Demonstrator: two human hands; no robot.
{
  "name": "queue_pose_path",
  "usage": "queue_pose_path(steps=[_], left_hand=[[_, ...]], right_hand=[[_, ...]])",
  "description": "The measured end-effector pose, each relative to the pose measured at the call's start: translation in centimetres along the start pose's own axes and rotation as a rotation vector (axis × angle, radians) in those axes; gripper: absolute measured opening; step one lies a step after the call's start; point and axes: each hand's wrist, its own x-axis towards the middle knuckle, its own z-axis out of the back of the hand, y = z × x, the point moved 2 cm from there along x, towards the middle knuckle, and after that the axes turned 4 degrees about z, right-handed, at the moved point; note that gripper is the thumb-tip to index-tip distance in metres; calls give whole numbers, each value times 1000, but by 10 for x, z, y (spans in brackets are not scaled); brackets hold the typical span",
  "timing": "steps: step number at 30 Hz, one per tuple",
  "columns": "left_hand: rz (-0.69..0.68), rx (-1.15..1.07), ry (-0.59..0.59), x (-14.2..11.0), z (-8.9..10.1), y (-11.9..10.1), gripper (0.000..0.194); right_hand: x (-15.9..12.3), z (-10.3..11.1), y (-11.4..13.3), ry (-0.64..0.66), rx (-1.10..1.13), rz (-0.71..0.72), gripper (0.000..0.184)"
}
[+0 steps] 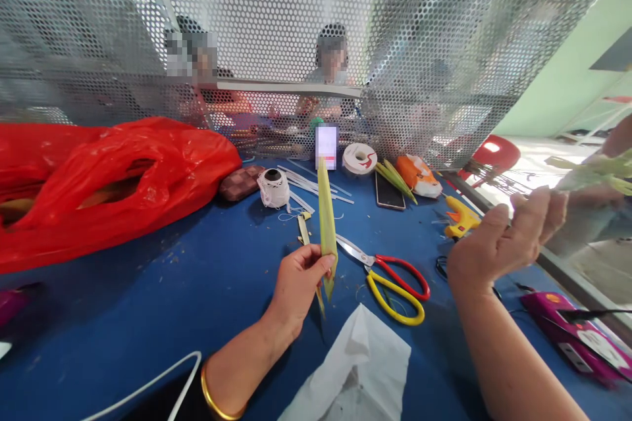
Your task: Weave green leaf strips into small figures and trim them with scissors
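One red bag (pixel 182 191) crowds the left of the frame, scissors (pixel 367 260) sprawl just right of centre, glue gun (pixel 462 217) beyond! Mid-frame, the leaf (pixel 326 217): long, narrow, yellow-green, pinched thumb-to-fingers by the left hand (pixel 302 273). Right hand (pixel 496 243), at right: loosely open, empty.

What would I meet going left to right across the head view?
Red bag, checkered pouch, white thread spool, held green leaf strip, white roll, orange-and-white packet, yellow glue gun, purple power strip.
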Motion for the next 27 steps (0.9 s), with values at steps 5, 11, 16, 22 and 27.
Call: queue_pose_path(steps=[5,11,16,22,27], left_hand=[[7,-6,-1,1,1,3,24],[9,-15,-6,1,-1,3,23],[11,-11,-2,0,-2,2,23],[10,8,-5,0,-1,2,25],[26,-13,10,0,-2,3,25]], right_hand=[[2,3,7,-264,20,37,45],[3,3,5,-277,28,100,45],[1,2,6,-217,-2,20,44],[-1,-9,-2,8,-51,-182,46],[-10,-26,-24,307,-36,-389,46]])
